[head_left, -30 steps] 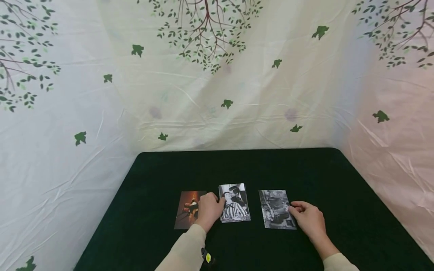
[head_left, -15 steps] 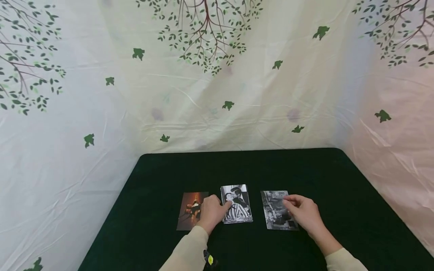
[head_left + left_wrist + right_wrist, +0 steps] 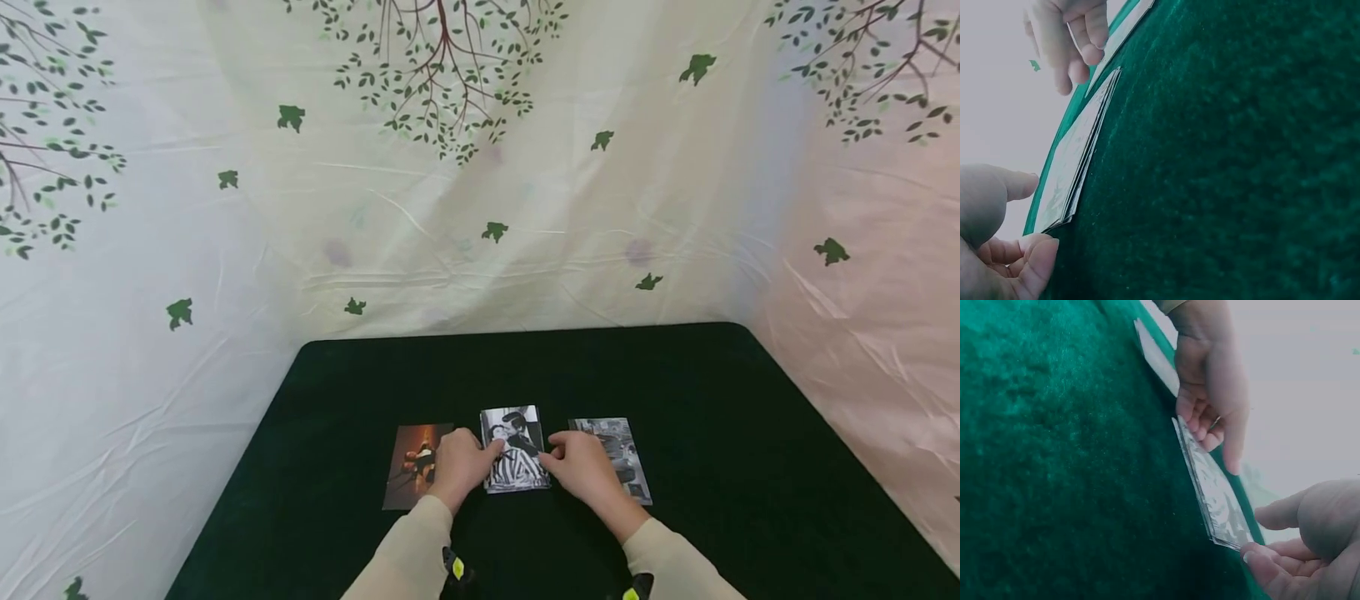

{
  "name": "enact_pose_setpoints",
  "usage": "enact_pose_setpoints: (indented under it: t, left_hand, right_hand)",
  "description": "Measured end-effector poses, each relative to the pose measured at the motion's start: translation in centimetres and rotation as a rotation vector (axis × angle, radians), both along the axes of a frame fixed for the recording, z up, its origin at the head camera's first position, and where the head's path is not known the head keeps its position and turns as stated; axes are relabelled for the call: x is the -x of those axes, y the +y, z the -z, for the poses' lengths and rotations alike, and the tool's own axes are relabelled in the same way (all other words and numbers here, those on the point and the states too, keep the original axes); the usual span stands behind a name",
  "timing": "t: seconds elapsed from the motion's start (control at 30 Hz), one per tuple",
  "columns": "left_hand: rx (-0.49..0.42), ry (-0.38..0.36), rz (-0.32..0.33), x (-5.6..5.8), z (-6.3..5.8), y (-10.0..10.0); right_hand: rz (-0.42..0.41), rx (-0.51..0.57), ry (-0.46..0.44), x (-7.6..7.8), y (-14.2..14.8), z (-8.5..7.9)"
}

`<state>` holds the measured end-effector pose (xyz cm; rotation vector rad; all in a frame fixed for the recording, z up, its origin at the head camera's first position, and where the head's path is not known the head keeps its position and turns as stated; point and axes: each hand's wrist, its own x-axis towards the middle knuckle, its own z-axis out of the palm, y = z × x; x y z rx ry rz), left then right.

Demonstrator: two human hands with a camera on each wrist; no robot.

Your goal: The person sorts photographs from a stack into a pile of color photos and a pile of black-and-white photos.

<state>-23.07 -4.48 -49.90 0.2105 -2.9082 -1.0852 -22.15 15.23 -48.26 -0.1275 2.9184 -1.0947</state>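
Observation:
A stack of black-and-white photo cards (image 3: 517,471) lies between my hands on the dark green cloth; its top picture shows two people. At its left edge my left hand (image 3: 457,468) rests with bent fingers, the thumb lifted over the card face. From the right my right hand (image 3: 588,471) reaches across to the stack's right side. In the right wrist view its fingertips (image 3: 1257,559) meet the stack's near corner, and a gap parts them from the thumb. An orange-brown photo card (image 3: 405,462) lies partly under my left hand. My right hand partly covers a grey photo card (image 3: 632,462).
The green-covered table (image 3: 360,383) has rounded far corners. Behind and to both sides hangs a pale curtain (image 3: 420,217) printed with leaves and branches. Dark bands with yellow marks sit at both wrists.
My right hand has moved left, from the grey card's right edge across it to the stack's right side. My left hand has stayed at the stack's left edge.

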Motion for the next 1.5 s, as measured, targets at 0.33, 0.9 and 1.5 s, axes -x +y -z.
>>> enact_pose_setpoints:
  t: [0.33,0.9,1.5]
  left_hand:
    - [-0.009,-0.003,0.008,0.4,0.1,0.2]
    - [0.020,0.015,-0.003,0.0,0.4,0.0]
    - [0.039,0.027,-0.016,-0.3,0.6,0.2]
  right_hand:
    - [0.002,-0.043,-0.010,0.8,-0.9,0.9]
    - [-0.044,-0.068,0.006,0.9,-1.4,1.7]
    - [-0.040,-0.062,0.004,0.8,-1.1,1.6]
